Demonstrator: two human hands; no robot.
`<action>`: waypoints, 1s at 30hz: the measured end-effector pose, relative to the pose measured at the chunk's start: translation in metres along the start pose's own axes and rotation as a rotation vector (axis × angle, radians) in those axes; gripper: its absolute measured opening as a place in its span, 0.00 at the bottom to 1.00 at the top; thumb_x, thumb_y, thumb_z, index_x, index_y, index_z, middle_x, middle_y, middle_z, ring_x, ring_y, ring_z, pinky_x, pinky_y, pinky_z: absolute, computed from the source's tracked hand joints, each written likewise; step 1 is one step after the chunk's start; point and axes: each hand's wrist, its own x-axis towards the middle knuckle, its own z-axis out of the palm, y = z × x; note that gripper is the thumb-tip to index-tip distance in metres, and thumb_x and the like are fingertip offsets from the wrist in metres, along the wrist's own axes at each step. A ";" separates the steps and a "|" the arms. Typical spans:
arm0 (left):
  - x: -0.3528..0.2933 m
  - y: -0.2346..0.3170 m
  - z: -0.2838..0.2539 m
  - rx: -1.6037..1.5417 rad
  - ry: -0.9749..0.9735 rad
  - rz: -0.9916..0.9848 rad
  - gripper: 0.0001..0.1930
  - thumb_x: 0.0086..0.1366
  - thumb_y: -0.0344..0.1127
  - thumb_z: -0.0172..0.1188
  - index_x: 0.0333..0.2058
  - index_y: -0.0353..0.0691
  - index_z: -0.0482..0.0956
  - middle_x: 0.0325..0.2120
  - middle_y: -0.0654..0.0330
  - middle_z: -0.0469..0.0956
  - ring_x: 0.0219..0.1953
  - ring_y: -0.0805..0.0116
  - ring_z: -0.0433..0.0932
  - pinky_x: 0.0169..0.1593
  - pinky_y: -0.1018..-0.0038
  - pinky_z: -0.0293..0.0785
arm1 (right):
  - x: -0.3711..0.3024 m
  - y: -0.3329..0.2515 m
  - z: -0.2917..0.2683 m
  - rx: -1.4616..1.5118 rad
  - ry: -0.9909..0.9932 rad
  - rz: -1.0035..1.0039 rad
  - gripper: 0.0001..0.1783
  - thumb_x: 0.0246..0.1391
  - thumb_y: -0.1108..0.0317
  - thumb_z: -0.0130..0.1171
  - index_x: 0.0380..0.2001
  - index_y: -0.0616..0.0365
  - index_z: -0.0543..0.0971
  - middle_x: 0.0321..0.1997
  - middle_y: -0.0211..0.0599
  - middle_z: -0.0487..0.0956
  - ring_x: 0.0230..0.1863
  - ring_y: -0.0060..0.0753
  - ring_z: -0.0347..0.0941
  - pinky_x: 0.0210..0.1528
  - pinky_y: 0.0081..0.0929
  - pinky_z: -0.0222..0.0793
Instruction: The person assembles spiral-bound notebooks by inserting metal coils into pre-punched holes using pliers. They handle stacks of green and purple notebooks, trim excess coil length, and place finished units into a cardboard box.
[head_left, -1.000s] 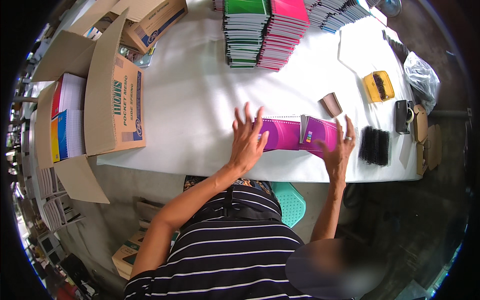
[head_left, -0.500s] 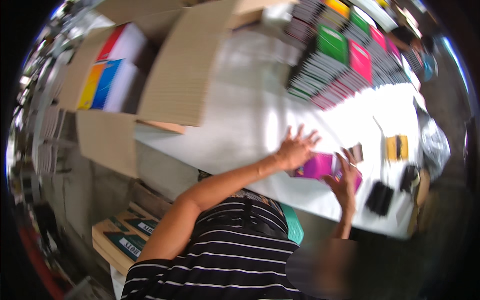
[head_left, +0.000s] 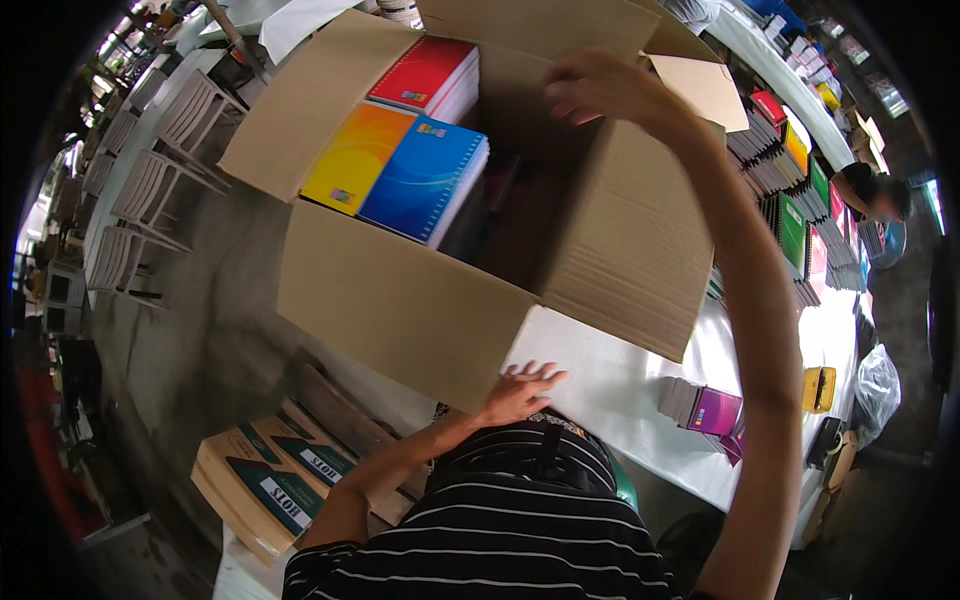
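Observation:
A large open cardboard box (head_left: 410, 300) stands in front of me with its flaps folded outward. Stacked spiral notebooks fill its left part: red (head_left: 425, 75), yellow (head_left: 358, 158) and blue (head_left: 425, 178). The deeper right part lies in shadow, so its contents are hard to make out. Over that part, near the far flap, my right hand (head_left: 592, 86) hangs with loosely bent fingers and nothing visible in it. My left hand (head_left: 522, 393) is spread at the table's near edge, beside the near flap's corner. Purple notebooks (head_left: 716, 410) lie on the table to the right.
Stacks of green and pink notebooks (head_left: 792, 235) stand at the right, behind the box's right flap. A yellow item (head_left: 818, 389) and a clear plastic bag (head_left: 877, 390) lie farther right. Printed cartons (head_left: 268, 480) sit low at the left. Another person (head_left: 873, 190) is at the far right.
Both hands have left the purple notebooks. My right hand has reached across to above the box, and my left has drawn back near my waist. The view has swung left toward the box.

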 end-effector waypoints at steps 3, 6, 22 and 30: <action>-0.044 -0.028 -0.026 -0.352 0.193 -0.130 0.27 0.65 0.41 0.54 0.62 0.46 0.62 0.59 0.53 0.64 0.58 0.53 0.67 0.59 0.58 0.65 | 0.102 0.048 0.049 -0.275 -0.201 0.483 0.24 0.46 0.58 0.62 0.45 0.60 0.78 0.41 0.45 0.81 0.43 0.41 0.78 0.39 0.39 0.78; -0.090 0.003 -0.101 -0.981 0.187 -0.491 0.22 0.64 0.40 0.55 0.56 0.40 0.68 0.52 0.49 0.70 0.53 0.52 0.71 0.55 0.61 0.68 | 0.144 0.126 0.109 -0.523 -0.024 0.592 0.19 0.43 0.58 0.61 0.40 0.52 0.82 0.39 0.41 0.83 0.39 0.44 0.80 0.41 0.45 0.75; -0.147 -0.124 -0.054 -0.210 0.467 -0.427 0.18 0.56 0.33 0.58 0.46 0.34 0.74 0.47 0.43 0.73 0.51 0.41 0.69 0.56 0.56 0.63 | 0.093 0.145 0.160 0.141 0.262 0.630 0.16 0.44 0.58 0.61 0.35 0.56 0.83 0.31 0.40 0.82 0.31 0.38 0.78 0.34 0.38 0.73; -0.133 -0.117 -0.060 -0.395 0.599 -0.342 0.20 0.56 0.33 0.55 0.48 0.34 0.74 0.48 0.43 0.74 0.52 0.42 0.69 0.57 0.56 0.63 | 0.080 0.138 0.160 0.574 0.327 0.638 0.15 0.45 0.59 0.62 0.32 0.58 0.83 0.27 0.40 0.81 0.27 0.34 0.77 0.30 0.34 0.72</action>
